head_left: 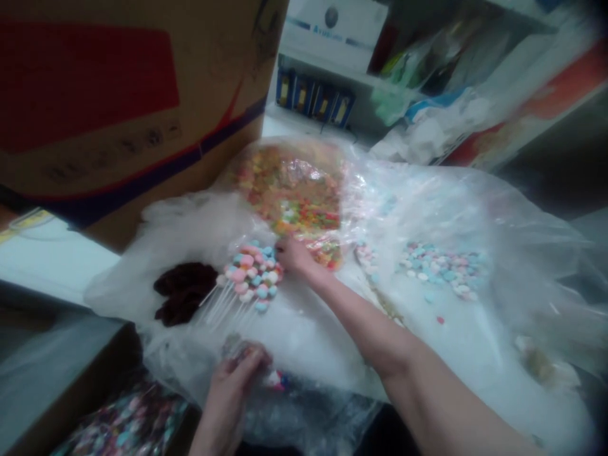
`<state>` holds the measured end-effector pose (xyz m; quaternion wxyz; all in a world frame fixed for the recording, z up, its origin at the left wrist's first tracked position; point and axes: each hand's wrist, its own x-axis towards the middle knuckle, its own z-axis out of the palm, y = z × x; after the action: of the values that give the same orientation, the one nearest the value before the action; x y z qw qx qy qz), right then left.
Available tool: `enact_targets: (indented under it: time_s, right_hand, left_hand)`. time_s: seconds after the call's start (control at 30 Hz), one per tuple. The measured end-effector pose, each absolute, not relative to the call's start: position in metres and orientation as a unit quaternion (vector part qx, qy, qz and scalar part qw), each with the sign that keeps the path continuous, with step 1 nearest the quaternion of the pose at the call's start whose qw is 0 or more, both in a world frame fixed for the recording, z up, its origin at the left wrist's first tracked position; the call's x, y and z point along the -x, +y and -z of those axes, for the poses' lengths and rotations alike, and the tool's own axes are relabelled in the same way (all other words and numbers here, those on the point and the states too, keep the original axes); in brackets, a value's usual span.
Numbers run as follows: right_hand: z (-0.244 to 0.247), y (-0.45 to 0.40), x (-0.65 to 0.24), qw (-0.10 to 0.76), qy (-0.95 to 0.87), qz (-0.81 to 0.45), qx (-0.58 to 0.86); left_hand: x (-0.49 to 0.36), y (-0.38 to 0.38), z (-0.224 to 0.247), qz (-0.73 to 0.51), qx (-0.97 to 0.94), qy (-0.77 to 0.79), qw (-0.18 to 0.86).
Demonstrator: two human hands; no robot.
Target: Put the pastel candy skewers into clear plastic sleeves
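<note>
A pile of pink, blue and white candies on white sticks [251,272] lies on the plastic-covered table, its sticks pointing down and left. My right hand [295,256] is at the pile's upper right side with its fingers curled; whatever is between them is hidden. Below the sticks, my left hand [242,367] pinches a clear plastic wrapper [232,344]. A small pink and blue printed piece [276,380] shows just right of that hand. Dark brown, soft-looking items [185,291] lie left of the sticks. Behind my right hand is a clear bag of colourful candies [299,190].
Loose pastel candies [441,266] lie on clear plastic at the right. A large cardboard box [142,114] stands at the back left. An open box of wrapped candies [128,418] is at the lower left. Shelves [332,63] with blue boxes [313,98] stand behind.
</note>
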<state>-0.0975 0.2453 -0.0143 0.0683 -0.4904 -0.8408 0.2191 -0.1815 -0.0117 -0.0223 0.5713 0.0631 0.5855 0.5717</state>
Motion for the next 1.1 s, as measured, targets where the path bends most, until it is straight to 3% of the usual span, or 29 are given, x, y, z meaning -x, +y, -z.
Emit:
enact_targets:
  time_s: [0.2,0.33,0.57,0.67,0.83,0.9,1.1]
  right_hand:
    - [0.022,0.251,0.1,0.061,-0.826,-0.226,0.513]
    - [0.017,0.247,0.072,0.113,-0.795,-0.266,0.534]
    - [0.004,0.162,0.041,0.159,-0.748,-0.364,0.532]
    - [0.006,0.119,0.073,0.114,-0.798,-0.387,0.447]
    - [0.013,0.094,0.109,-0.002,-0.866,-0.255,0.431]
    - [0.013,0.093,0.1,0.015,-0.856,-0.248,0.453]
    - [0.003,0.091,0.026,0.171,-0.724,-0.336,0.578]
  left_hand:
    - [0.191,-0.012,0.01,-0.533,-0.07,0.623,0.568]
    - [0.194,-0.01,0.009,-0.552,-0.024,0.597,0.582]
    - [0.199,-0.022,0.008,-0.559,-0.026,0.53,0.637]
    - [0.205,-0.026,0.005,-0.553,0.016,0.53,0.642]
    - [0.221,-0.041,-0.003,-0.571,0.081,0.55,0.604]
    - [0.225,-0.047,-0.007,-0.581,0.067,0.55,0.596]
    - [0.219,-0.013,-0.033,-0.564,-0.149,0.62,0.525]
